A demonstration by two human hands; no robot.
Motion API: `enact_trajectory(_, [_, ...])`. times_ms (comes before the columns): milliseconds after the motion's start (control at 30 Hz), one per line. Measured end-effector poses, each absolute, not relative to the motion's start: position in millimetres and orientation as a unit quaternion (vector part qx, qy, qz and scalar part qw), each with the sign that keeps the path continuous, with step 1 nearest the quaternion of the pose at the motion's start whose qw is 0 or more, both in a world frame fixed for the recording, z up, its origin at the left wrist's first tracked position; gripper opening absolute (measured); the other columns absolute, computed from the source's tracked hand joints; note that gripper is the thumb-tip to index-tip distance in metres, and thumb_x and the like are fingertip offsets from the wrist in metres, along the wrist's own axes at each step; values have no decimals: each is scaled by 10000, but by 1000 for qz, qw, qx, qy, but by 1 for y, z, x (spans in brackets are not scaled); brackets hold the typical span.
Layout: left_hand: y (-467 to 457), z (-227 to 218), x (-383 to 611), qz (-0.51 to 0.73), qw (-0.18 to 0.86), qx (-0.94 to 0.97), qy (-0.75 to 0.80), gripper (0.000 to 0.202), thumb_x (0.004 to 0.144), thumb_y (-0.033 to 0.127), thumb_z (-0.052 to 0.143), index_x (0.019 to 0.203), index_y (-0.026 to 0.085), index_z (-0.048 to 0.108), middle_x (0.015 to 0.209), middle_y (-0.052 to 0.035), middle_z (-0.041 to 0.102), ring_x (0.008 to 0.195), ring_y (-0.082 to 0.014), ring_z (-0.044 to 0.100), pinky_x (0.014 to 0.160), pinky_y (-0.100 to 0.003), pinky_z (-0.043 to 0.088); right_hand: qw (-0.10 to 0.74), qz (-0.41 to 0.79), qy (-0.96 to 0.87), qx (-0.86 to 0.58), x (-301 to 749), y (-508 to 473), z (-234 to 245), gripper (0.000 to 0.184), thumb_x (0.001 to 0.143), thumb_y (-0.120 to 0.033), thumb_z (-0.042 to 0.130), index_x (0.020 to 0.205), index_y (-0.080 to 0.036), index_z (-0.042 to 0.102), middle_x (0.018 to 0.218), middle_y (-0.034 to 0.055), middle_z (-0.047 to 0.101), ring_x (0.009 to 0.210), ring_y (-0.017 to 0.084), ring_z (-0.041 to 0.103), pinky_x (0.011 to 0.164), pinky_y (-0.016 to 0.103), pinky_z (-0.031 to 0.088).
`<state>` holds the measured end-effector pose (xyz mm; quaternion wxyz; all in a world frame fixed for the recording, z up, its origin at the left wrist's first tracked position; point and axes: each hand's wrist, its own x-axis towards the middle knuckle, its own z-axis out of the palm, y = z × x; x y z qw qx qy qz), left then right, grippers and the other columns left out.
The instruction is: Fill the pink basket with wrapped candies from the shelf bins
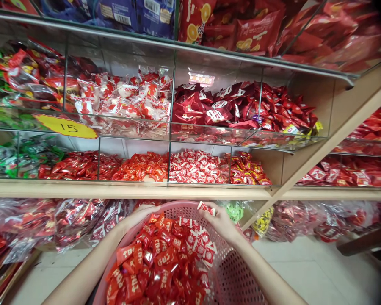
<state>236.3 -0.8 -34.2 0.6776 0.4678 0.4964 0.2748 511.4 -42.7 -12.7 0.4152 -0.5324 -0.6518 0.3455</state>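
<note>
Glass-fronted shelves [165,127] of wrapped sweets fill the wall | pink basket [238,275] low in front of them, heaped with red candies [158,262] | left hand [136,218] curled over the basket's far rim | right hand [222,222] beside that rim, fingers pinching one red-and-white candy [206,207] just above the heap
</note>
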Motion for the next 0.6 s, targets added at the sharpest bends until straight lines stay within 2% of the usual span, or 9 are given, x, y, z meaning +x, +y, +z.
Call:
enact_trajectory(133, [0,-36,237,276,680,478,483,450,594,503,630,824,117,654,727,-59,675,729,-229,615,691,-302,444,404,325,-656,-549,512,-43,-29,244,703,-306,542,912,-180,559,880,22,608,779,154,544,708,261,423])
enact_trajectory(367, [0,-32,239,271,688,482,470,375,647,471,605,799,131,646,755,-60,679,743,-228,623,704,-306,447,370,285,-681,-564,514,-42,-39,143,687,-224,484,786,-173,575,742,2,607,707,152,543,687,262,412])
enact_trajectory(600, [0,-32,238,270,688,478,475,386,622,484,623,782,133,643,733,-56,682,726,-227,624,682,-301,451,353,276,-688,-571,515,-41,-46,208,679,-181,467,839,-166,600,827,26,633,782,174,562,733,287,408])
